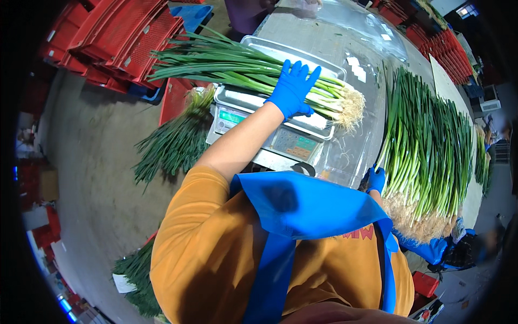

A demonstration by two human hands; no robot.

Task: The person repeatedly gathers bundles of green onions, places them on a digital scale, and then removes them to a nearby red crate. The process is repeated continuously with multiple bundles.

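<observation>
My left hand (293, 89), in a blue glove, lies spread across a bundle of green onions (226, 62), whose pale roots point right. The bundle rests on a metal tray (334, 70) on a digital scale (294, 144). My right hand (376, 177), also gloved, is low at the left edge of a large pile of green onions (423, 151), its fingers curled; what they grip is too small to make out. Both stand at a work table (356, 151) with plastic sheeting on it.
Stacked red crates (121, 38) stand at upper left, more (440, 56) at upper right. Another green onion bunch (172, 146) hangs left of the scale; more greens (135, 281) lie lower left. A person in purple (245, 16) stands beyond the table. Concrete floor (97, 156) shows at left.
</observation>
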